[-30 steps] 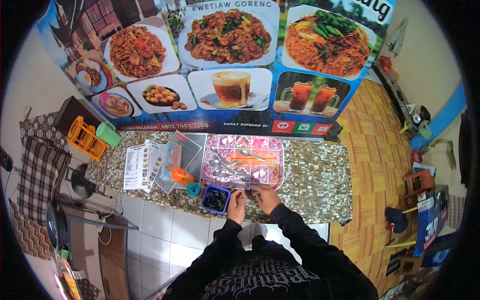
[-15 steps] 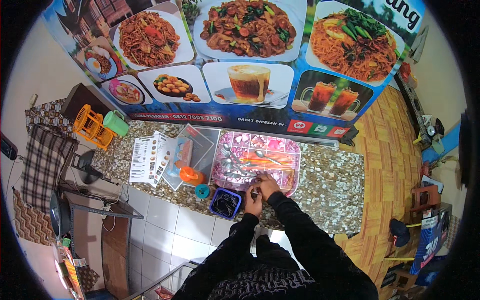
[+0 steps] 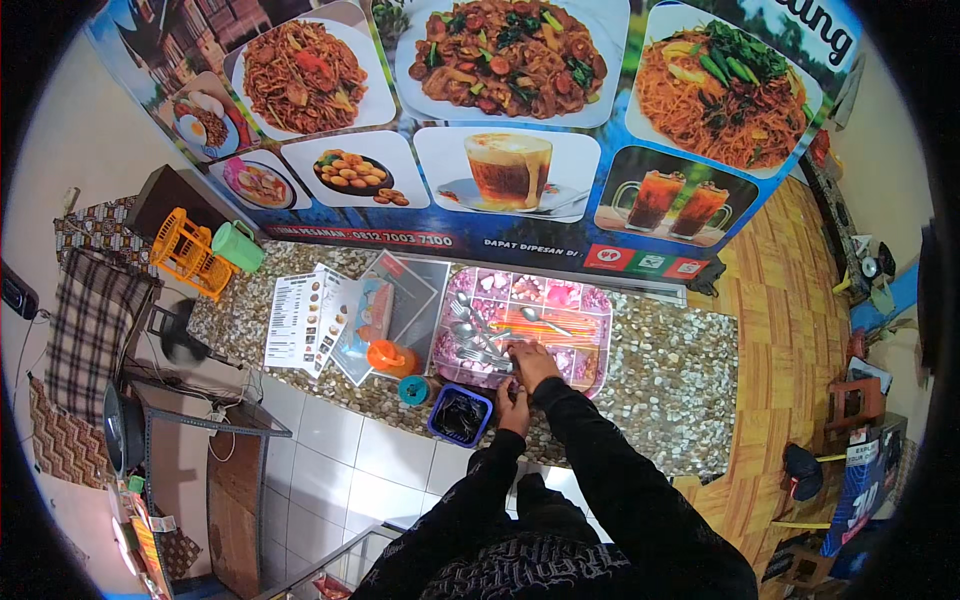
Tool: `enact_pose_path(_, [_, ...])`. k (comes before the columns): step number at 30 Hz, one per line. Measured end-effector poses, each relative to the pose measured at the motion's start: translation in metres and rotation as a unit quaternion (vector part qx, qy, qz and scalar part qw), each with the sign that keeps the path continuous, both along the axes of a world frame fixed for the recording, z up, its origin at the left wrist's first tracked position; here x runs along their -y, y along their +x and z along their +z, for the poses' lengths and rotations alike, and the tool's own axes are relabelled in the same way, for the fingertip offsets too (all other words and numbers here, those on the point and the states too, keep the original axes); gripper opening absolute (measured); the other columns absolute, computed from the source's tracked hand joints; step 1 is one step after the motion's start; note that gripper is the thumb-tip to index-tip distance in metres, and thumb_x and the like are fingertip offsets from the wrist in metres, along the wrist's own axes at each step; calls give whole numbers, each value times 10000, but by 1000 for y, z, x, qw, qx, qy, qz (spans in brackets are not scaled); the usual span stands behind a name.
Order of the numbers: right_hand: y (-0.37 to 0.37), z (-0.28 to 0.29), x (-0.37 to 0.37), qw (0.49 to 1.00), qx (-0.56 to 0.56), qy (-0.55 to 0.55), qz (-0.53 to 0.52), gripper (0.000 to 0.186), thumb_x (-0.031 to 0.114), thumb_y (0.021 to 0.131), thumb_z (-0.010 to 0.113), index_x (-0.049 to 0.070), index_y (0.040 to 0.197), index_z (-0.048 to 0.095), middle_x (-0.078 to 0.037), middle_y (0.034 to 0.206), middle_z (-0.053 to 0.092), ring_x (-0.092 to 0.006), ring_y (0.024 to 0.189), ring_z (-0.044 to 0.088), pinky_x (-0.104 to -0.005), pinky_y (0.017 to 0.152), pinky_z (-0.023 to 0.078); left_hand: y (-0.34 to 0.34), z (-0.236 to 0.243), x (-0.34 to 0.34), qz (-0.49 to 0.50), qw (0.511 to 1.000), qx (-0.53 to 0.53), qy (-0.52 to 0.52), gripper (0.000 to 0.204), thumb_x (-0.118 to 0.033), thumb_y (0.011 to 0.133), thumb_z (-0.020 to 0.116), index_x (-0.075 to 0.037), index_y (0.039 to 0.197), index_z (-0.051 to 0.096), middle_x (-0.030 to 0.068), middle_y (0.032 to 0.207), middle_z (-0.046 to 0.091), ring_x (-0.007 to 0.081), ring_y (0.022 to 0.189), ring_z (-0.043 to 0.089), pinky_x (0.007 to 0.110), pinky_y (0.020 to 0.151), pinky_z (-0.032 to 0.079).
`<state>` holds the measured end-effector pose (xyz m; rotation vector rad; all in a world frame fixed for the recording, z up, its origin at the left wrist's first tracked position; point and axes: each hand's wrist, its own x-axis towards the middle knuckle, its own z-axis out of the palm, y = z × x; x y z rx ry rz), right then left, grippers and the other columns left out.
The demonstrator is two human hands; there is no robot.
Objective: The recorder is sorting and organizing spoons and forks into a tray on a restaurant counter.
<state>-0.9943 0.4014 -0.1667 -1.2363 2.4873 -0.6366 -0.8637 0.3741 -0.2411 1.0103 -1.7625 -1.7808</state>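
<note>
A pink patterned tray (image 3: pixel 480 283) lies on the stone-topped counter. Several metal forks and spoons (image 3: pixel 476 338) are heaped in its left part; red-orange straws (image 3: pixel 575 328) fill the right, with one spoon (image 3: pixel 543 322) across them. My right hand (image 3: pixel 537 366) is over the tray's front part, fingers curled down beside the cutlery handles; what it grips is hidden. Just in front of it, at the tray's near edge, my left hand (image 3: pixel 513 411) has its fingers drawn together, and anything between them is too small to name. A blue basket (image 3: pixel 460 414) with dark contents stands left of that hand.
Left of the tray are an orange jug-like container (image 3: pixel 391 357), a teal-lidded jar (image 3: pixel 413 390), printed sheets (image 3: pixel 296 322) and a clear packet (image 3: pixel 374 312). A green pitcher (image 3: pixel 238 246) and orange rack (image 3: pixel 190 254) stand far left. A food banner (image 3: pixel 440 225) rises behind the counter.
My hands were together at the tray's front edge; the right one has now moved forward toward the cutlery, apart from the left. The whole view has shifted slightly.
</note>
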Motion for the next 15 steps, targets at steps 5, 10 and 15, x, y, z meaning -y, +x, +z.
enact_pose_path(5, [7, -8, -22, 1000, -16, 16, -18, 370, 166, 909, 559, 76, 1263, 615, -170, 1218, 679, -373, 1255, 570, -481, 1062, 454, 3, -4, -4, -7, 1000, 0, -8, 426, -167, 1012, 611, -37, 1385, 453, 101, 1186, 575, 191, 1043, 582, 321, 899, 481])
enact_pose_path(10, [-4, -15, -54, 996, -5, 85, -9, 328, 216, 829, 697, 85, 1128, 665, -154, 1171, 662, -370, 1185, 571, -469, 1000, 485, -1, 16, -9, -16, 999, 7, -30, 471, -120, 983, 626, -49, 1408, 436, 135, 1215, 569, 216, 1033, 603, 349, 857, 520])
enact_pose_path(15, [0, -10, -83, 993, -63, 90, -39, 296, 226, 841, 684, 67, 1090, 663, -163, 1148, 659, -377, 1125, 604, -466, 953, 514, -1, 49, -7, -4, 991, 21, 132, 503, -21, 972, 593, -23, 1430, 387, 161, 1257, 534, 217, 976, 620, 314, 741, 591])
